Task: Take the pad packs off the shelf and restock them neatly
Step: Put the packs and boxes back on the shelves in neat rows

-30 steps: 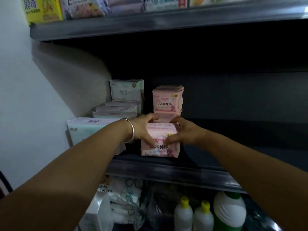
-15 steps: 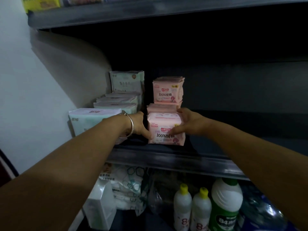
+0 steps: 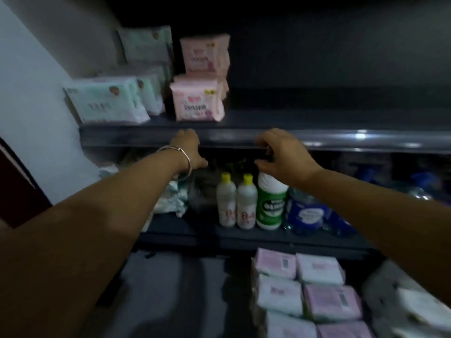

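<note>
Now that the pink pack [image 3: 196, 101] stands upright at the shelf's [image 3: 244, 137] front edge beside the green packs [image 3: 107, 103] — released a moment ago, one more restocked. Left hand [image 3: 189, 150] and right hand [image 3: 283, 154] lowered before the lip, fingers loosely curled, holding nothing — likely heading for the pile of packs below [image 3: 307, 293].

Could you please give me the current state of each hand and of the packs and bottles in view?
left hand: empty, fingers loosely curled, below the shelf edge.
right hand: empty, fingers loosely curled.
front pink pad pack: upright on the shelf, not held.
green pad packs: upright, in a row.
yellow-capped bottles: upright, capped.
green bottle: upright.
</note>
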Motion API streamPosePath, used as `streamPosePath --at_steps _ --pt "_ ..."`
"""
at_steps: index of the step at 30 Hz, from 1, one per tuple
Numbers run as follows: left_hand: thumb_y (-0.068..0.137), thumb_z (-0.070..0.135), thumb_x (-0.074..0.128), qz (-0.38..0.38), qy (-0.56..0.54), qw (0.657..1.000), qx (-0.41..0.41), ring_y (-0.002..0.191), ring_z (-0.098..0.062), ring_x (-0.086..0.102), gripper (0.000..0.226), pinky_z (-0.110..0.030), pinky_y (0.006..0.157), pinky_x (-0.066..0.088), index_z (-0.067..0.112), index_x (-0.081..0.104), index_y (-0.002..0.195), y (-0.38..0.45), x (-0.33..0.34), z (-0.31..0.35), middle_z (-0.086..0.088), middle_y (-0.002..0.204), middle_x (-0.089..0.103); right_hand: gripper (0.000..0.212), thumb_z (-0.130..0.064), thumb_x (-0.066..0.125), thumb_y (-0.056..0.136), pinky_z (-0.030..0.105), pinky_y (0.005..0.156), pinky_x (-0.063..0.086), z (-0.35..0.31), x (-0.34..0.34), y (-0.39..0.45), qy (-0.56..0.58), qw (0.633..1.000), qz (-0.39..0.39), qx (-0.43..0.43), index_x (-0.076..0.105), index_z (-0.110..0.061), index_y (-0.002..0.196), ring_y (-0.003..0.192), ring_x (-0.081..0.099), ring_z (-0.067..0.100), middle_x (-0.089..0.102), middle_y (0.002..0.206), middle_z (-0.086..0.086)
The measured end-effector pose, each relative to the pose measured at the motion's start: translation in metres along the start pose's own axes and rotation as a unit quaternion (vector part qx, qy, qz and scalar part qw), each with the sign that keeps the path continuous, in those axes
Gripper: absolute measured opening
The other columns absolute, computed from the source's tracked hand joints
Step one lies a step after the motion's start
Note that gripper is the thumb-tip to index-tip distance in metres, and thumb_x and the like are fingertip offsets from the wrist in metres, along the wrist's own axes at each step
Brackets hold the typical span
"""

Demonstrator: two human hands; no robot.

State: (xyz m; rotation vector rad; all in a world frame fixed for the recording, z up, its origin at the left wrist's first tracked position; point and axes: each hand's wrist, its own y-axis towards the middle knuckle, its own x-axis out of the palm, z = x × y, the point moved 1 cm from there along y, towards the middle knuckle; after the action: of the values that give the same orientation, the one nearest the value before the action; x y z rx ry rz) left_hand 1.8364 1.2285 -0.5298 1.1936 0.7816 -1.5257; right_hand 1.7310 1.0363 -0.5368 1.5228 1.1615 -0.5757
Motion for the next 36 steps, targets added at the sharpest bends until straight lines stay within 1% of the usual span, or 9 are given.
streamPosePath --at_steps 6,11,15,18,22,25,28,32,36 --pt "0.070 0.024 0.080 -0.139 0.021 0.988 0.066 0.108 -0.033 0.055 0.058 -0.033 0.090 0.046 0.005 0.051 0.116 -0.076 0.113 0.050 -0.016 0.121 0.052 0.047 -0.020 0.070 0.081 0.035 0.091 0.042 0.060 0.021 -0.125 -0.033 0.985 -0.159 0.060 0.055 -0.006 0.123 0.112 0.051 0.032 0.053 0.121 0.015" --pt "0.074 0.028 0.078 -0.226 0.054 0.966 0.112 0.117 -0.029 0.049 0.064 -0.033 0.098 0.042 0.008 0.046 0.126 -0.114 0.180 0.087 -0.013 0.132 0.047 0.059 -0.036 0.068 0.084 0.037 0.098 0.042 0.102 0.030 -0.201 -0.075 0.951 -0.284 0.094 0.047 -0.012 0.133 0.121 0.045 0.027 0.048 0.132 0.009" --pt "0.075 0.024 0.077 -0.297 0.106 0.936 0.154 0.121 -0.028 0.047 0.066 -0.036 0.103 0.040 0.012 0.044 0.131 -0.124 0.226 0.102 -0.011 0.136 0.044 0.063 -0.038 0.070 0.081 0.033 0.100 0.042 0.130 0.048 -0.236 -0.083 0.929 -0.334 0.140 0.045 -0.016 0.135 0.122 0.046 0.022 0.047 0.136 0.006" --pt "0.079 0.018 0.073 -0.331 0.154 0.912 0.184 0.126 -0.029 0.041 0.067 -0.035 0.106 0.036 0.013 0.038 0.136 -0.127 0.262 0.101 -0.011 0.138 0.039 0.067 -0.037 0.069 0.080 0.036 0.100 0.039 0.143 0.076 -0.255 -0.087 0.910 -0.368 0.172 0.041 -0.019 0.138 0.123 0.043 0.022 0.045 0.136 0.005" --pt "0.080 0.008 0.064 -0.345 0.238 0.886 0.199 0.134 -0.029 0.028 0.074 -0.040 0.105 0.032 0.017 0.027 0.143 -0.129 0.290 0.084 -0.009 0.144 0.029 0.067 -0.036 0.064 0.082 0.043 0.103 0.033 0.150 0.112 -0.259 -0.116 0.893 -0.402 0.166 0.034 -0.022 0.140 0.128 0.033 0.024 0.041 0.136 0.005" --pt "0.078 0.013 0.069 -0.349 0.292 0.866 0.207 0.136 -0.031 0.022 0.082 -0.045 0.105 0.030 0.016 0.020 0.144 -0.131 0.300 0.071 -0.010 0.146 0.022 0.073 -0.035 0.065 0.082 0.049 0.102 0.033 0.151 0.128 -0.254 -0.126 0.884 -0.417 0.169 0.027 -0.023 0.143 0.131 0.029 0.025 0.036 0.138 0.005" --pt "0.075 0.016 0.074 -0.315 0.313 0.867 0.226 0.132 -0.031 0.027 0.083 -0.044 0.102 0.033 0.015 0.023 0.140 -0.135 0.311 0.067 -0.011 0.143 0.024 0.078 -0.039 0.067 0.080 0.048 0.100 0.033 0.152 0.140 -0.251 -0.159 0.879 -0.418 0.167 0.025 -0.022 0.143 0.130 0.030 0.026 0.036 0.138 0.005" --pt "0.079 0.014 0.069 -0.257 0.335 0.870 0.253 0.128 -0.029 0.032 0.067 -0.038 0.100 0.033 0.011 0.032 0.134 -0.137 0.318 0.071 -0.011 0.139 0.030 0.075 -0.043 0.066 0.080 0.046 0.098 0.031 0.151 0.145 -0.253 -0.192 0.889 -0.392 0.141 0.027 -0.023 0.141 0.126 0.034 0.026 0.040 0.135 0.005" --pt "0.077 0.019 0.072 -0.252 0.342 0.869 0.255 0.127 -0.027 0.032 0.066 -0.037 0.100 0.032 0.010 0.035 0.132 -0.135 0.320 0.069 -0.009 0.138 0.033 0.068 -0.046 0.065 0.078 0.046 0.098 0.029 0.151 0.143 -0.254 -0.182 0.901 -0.372 0.128 0.035 -0.027 0.136 0.122 0.037 0.025 0.045 0.130 0.004"
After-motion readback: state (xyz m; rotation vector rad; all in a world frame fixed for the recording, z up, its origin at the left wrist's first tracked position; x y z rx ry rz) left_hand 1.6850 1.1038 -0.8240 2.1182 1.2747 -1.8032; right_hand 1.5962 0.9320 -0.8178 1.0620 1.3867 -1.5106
